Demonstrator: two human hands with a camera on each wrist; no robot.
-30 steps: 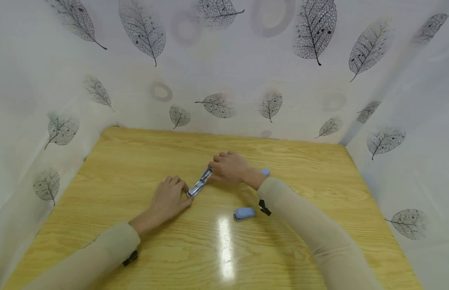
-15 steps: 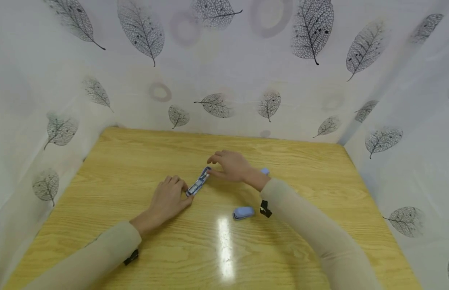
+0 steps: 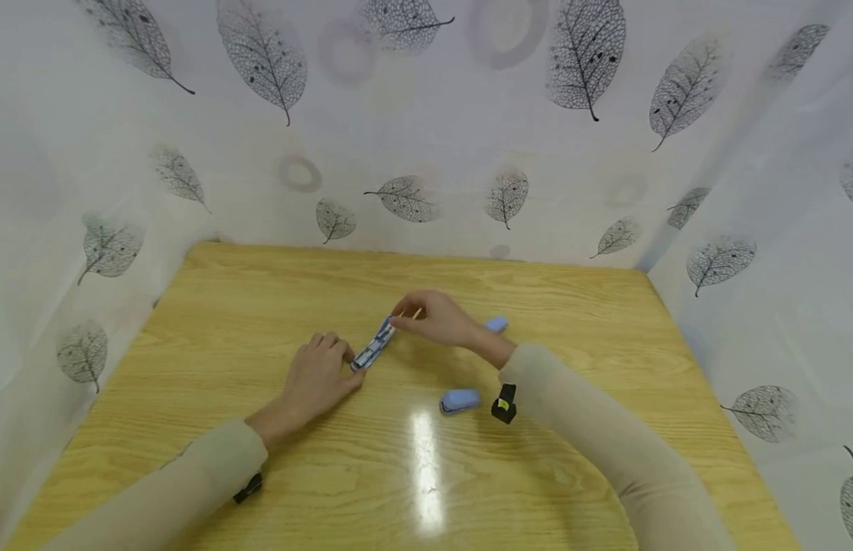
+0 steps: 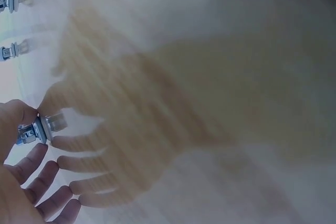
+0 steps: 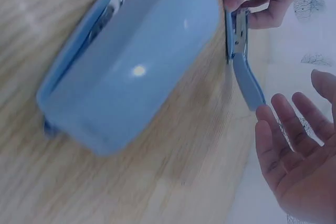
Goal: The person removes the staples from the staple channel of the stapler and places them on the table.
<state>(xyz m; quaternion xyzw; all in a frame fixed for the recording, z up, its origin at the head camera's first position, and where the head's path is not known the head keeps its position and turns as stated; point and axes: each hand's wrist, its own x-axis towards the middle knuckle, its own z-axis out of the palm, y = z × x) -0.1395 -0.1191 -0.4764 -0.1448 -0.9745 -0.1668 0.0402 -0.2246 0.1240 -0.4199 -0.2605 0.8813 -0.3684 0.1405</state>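
Right hand (image 3: 437, 317) curled inward, metal-lined stapler (image 3: 374, 344)

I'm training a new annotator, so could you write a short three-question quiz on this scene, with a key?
1. True or false: the left hand pinches one end of the opened stapler.
2. Besides that stapler, how many blue items lie on the table in the head view?
A) one
B) two
C) five
3. Which hand is at the stapler's upper end in the head view?

Key:
1. True.
2. B.
3. The right hand.
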